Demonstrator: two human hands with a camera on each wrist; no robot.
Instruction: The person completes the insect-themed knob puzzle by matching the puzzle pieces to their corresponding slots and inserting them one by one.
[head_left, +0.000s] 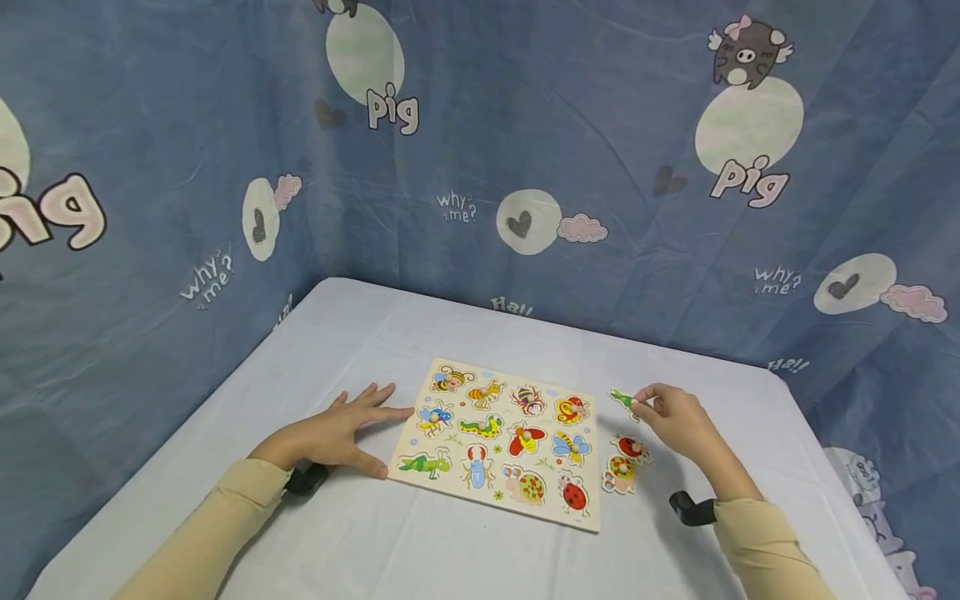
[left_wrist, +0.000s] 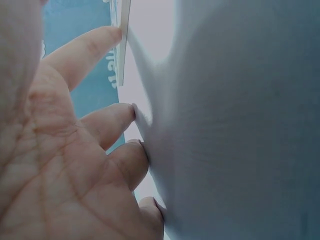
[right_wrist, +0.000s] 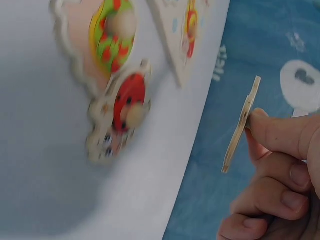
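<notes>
A wooden insect puzzle board [head_left: 551,510] lies flat on the table. My left hand [head_left: 337,433] is spread at its left side, index fingertip at the edge and thumb tip by the near corner; the left wrist view shows the other fingertips down on the cloth. Off the board's right edge, my right hand [head_left: 678,421] pinches a green grasshopper puzzle piece [head_left: 622,399] between thumb and fingers. The right wrist view shows this piece [right_wrist: 238,131] edge-on. Below that hand lie a ladybug piece [head_left: 634,450] and a snail piece [head_left: 619,477], both with round knobs, close together.
Several knobbed insect pieces, such as the caterpillar [head_left: 481,427] and the spider [head_left: 528,400], sit in the board's upper rows. A white cloth [head_left: 360,542] covers the table. Blue printed curtains [head_left: 465,133] hang behind and at the sides.
</notes>
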